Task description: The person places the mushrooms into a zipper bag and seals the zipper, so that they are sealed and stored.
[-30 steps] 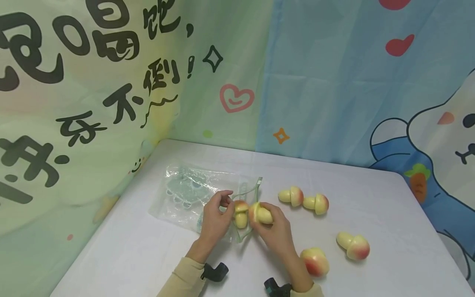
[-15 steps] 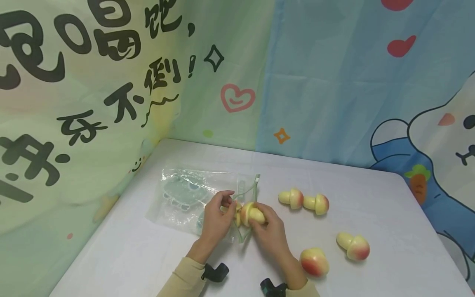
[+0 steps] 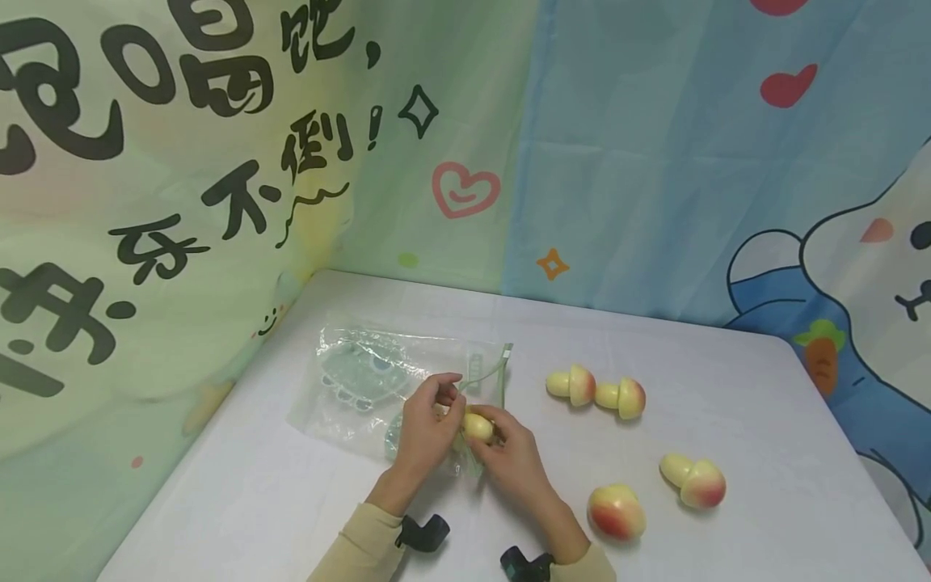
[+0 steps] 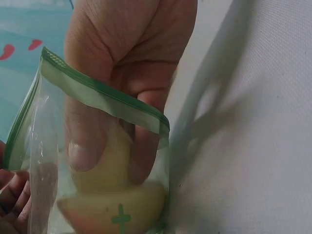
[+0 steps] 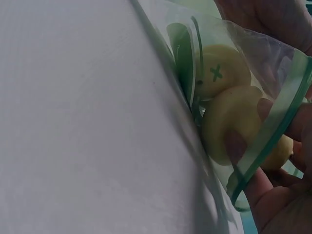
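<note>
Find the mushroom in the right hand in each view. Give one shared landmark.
Head: mushroom below center, in the right hand; partly hidden by fingers.
Left wrist: mushroom at the bottom, left of center, cap toward the lower edge, behind clear plastic.
Right wrist: mushroom right of center, just below a second mushroom.
Shared landmark: green bag rim.

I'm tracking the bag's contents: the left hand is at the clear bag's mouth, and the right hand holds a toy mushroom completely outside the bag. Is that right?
Not completely outside: the toy mushroom in the right hand has its cap inside the clear bag, as the right wrist view shows. The rest stands.
</note>
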The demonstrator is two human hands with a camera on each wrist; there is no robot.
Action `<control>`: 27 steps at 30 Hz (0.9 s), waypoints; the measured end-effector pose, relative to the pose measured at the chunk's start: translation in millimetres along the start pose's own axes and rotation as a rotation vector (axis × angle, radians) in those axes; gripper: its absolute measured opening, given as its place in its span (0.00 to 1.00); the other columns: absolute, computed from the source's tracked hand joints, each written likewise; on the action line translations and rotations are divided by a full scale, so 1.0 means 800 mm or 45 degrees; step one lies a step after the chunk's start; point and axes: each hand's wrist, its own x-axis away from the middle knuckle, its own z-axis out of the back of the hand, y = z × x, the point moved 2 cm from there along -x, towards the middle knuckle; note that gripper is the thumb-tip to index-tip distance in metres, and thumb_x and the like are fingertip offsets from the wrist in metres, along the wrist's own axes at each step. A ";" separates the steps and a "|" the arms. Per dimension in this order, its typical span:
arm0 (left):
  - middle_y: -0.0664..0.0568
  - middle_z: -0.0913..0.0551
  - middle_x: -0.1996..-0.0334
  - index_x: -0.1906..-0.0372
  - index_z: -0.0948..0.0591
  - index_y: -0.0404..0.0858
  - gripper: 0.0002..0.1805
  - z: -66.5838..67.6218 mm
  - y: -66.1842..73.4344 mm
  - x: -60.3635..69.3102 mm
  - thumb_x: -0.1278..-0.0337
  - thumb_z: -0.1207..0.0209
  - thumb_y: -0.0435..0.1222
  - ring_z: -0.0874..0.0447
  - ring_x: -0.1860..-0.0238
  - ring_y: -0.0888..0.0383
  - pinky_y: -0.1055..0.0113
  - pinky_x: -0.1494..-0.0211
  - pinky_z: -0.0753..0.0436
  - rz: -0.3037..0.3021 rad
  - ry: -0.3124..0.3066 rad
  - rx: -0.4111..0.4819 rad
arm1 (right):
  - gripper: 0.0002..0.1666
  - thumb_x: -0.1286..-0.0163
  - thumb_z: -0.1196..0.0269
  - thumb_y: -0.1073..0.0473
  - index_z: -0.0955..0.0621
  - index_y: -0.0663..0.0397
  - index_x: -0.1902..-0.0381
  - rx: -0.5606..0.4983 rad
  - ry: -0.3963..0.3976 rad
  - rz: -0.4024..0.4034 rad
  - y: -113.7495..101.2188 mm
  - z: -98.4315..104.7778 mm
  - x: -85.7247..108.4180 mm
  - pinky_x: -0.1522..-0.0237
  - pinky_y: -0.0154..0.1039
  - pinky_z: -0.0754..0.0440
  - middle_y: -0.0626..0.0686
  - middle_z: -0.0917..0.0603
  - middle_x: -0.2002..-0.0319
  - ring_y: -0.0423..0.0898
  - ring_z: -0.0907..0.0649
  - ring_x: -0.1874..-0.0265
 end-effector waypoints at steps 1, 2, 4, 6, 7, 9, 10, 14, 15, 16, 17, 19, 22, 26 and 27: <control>0.50 0.20 0.67 0.51 0.20 0.31 0.15 0.000 0.000 0.000 0.46 0.39 0.27 0.20 0.67 0.58 0.71 0.71 0.20 0.000 0.000 -0.001 | 0.27 0.43 0.33 0.74 0.21 0.57 0.44 -0.026 -0.015 -0.020 0.000 -0.001 0.000 0.54 0.39 0.16 0.58 0.20 0.45 0.57 0.18 0.48; 0.50 0.20 0.67 0.51 0.20 0.31 0.15 0.000 0.001 0.000 0.46 0.39 0.27 0.20 0.67 0.58 0.71 0.72 0.20 -0.003 0.002 -0.005 | 0.28 0.42 0.34 0.75 0.21 0.57 0.43 -0.056 -0.028 -0.045 0.000 -0.002 0.000 0.54 0.38 0.17 0.59 0.20 0.44 0.58 0.19 0.47; 0.50 0.20 0.68 0.51 0.20 0.31 0.15 0.001 0.002 0.000 0.46 0.39 0.27 0.20 0.67 0.58 0.71 0.73 0.20 -0.007 0.007 -0.006 | 0.29 0.41 0.35 0.75 0.22 0.56 0.41 -0.097 -0.045 -0.083 0.001 -0.003 0.000 0.54 0.36 0.17 0.60 0.22 0.42 0.60 0.20 0.45; 0.50 0.20 0.68 0.51 0.20 0.32 0.15 0.001 0.003 0.000 0.46 0.39 0.27 0.20 0.68 0.58 0.71 0.73 0.20 -0.008 0.012 -0.010 | 0.30 0.41 0.35 0.75 0.23 0.56 0.40 -0.124 -0.053 -0.112 0.003 -0.002 -0.001 0.53 0.34 0.17 0.60 0.23 0.40 0.61 0.21 0.43; 0.50 0.20 0.68 0.51 0.19 0.32 0.15 0.001 0.003 0.000 0.46 0.39 0.27 0.19 0.68 0.58 0.71 0.73 0.20 -0.006 0.013 -0.012 | 0.30 0.41 0.34 0.74 0.24 0.57 0.39 -0.134 -0.054 -0.119 0.004 -0.001 0.000 0.53 0.34 0.17 0.60 0.23 0.40 0.60 0.21 0.43; 0.50 0.20 0.68 0.51 0.19 0.31 0.15 0.002 0.003 0.000 0.46 0.39 0.27 0.19 0.68 0.58 0.71 0.73 0.20 0.002 0.014 -0.015 | 0.31 0.41 0.32 0.73 0.25 0.58 0.39 -0.145 -0.048 -0.117 0.004 0.001 0.000 0.52 0.34 0.17 0.60 0.24 0.39 0.60 0.21 0.43; 0.50 0.20 0.68 0.51 0.20 0.31 0.15 0.002 0.002 0.000 0.46 0.39 0.27 0.19 0.68 0.58 0.71 0.73 0.20 0.006 0.013 -0.017 | 0.32 0.42 0.32 0.72 0.25 0.59 0.38 -0.154 -0.047 -0.120 0.004 0.003 0.000 0.52 0.34 0.17 0.60 0.24 0.39 0.60 0.21 0.43; 0.51 0.20 0.68 0.51 0.19 0.31 0.15 0.002 0.001 0.000 0.46 0.39 0.27 0.19 0.67 0.58 0.71 0.73 0.21 0.011 0.018 -0.017 | 0.33 0.44 0.29 0.70 0.24 0.59 0.39 -0.167 -0.018 -0.133 -0.001 0.013 0.001 0.54 0.34 0.17 0.58 0.23 0.40 0.59 0.20 0.45; 0.51 0.20 0.68 0.51 0.19 0.31 0.15 0.003 0.000 0.000 0.47 0.39 0.27 0.19 0.68 0.58 0.71 0.73 0.21 0.009 0.022 -0.018 | 0.33 0.44 0.29 0.71 0.24 0.59 0.39 -0.165 -0.009 -0.134 -0.003 0.016 0.002 0.55 0.35 0.16 0.59 0.23 0.41 0.59 0.19 0.46; 0.51 0.20 0.68 0.51 0.19 0.31 0.15 0.003 0.000 0.000 0.47 0.39 0.27 0.19 0.68 0.58 0.71 0.73 0.21 0.008 0.026 -0.020 | 0.33 0.44 0.29 0.71 0.24 0.59 0.40 -0.157 0.005 -0.133 -0.003 0.019 0.001 0.55 0.35 0.16 0.58 0.23 0.41 0.59 0.19 0.47; 0.52 0.20 0.68 0.52 0.19 0.31 0.15 0.003 0.000 0.000 0.47 0.39 0.27 0.19 0.68 0.58 0.71 0.73 0.21 0.008 0.029 -0.022 | 0.33 0.45 0.29 0.72 0.23 0.58 0.40 -0.137 0.018 -0.129 -0.004 0.022 0.001 0.55 0.35 0.16 0.58 0.22 0.42 0.59 0.19 0.48; 0.52 0.20 0.68 0.52 0.19 0.31 0.15 0.003 -0.001 0.000 0.47 0.39 0.27 0.19 0.68 0.58 0.71 0.73 0.21 0.008 0.033 -0.024 | 0.32 0.45 0.29 0.72 0.22 0.57 0.41 -0.093 0.042 -0.120 -0.005 0.030 0.001 0.55 0.35 0.16 0.58 0.21 0.43 0.60 0.18 0.49; 0.52 0.20 0.68 0.52 0.19 0.31 0.15 0.003 -0.001 -0.001 0.47 0.39 0.27 0.20 0.68 0.58 0.71 0.73 0.21 0.004 0.042 -0.023 | 0.29 0.44 0.29 0.69 0.21 0.53 0.43 -0.028 0.091 -0.109 -0.009 0.045 0.002 0.54 0.36 0.16 0.55 0.20 0.43 0.59 0.18 0.49; 0.52 0.20 0.68 0.52 0.19 0.31 0.15 0.003 -0.001 0.000 0.47 0.39 0.27 0.20 0.68 0.58 0.71 0.73 0.21 0.004 0.048 -0.022 | 0.26 0.41 0.29 0.66 0.19 0.49 0.45 0.045 0.171 -0.098 -0.018 0.071 0.006 0.53 0.38 0.16 0.51 0.19 0.44 0.57 0.18 0.49; 0.52 0.20 0.68 0.52 0.19 0.31 0.15 0.003 -0.001 0.000 0.47 0.39 0.27 0.20 0.68 0.58 0.71 0.73 0.22 0.007 0.049 -0.023 | 0.25 0.41 0.30 0.66 0.19 0.49 0.45 0.058 0.190 -0.093 -0.020 0.078 0.007 0.53 0.39 0.16 0.51 0.19 0.44 0.57 0.18 0.49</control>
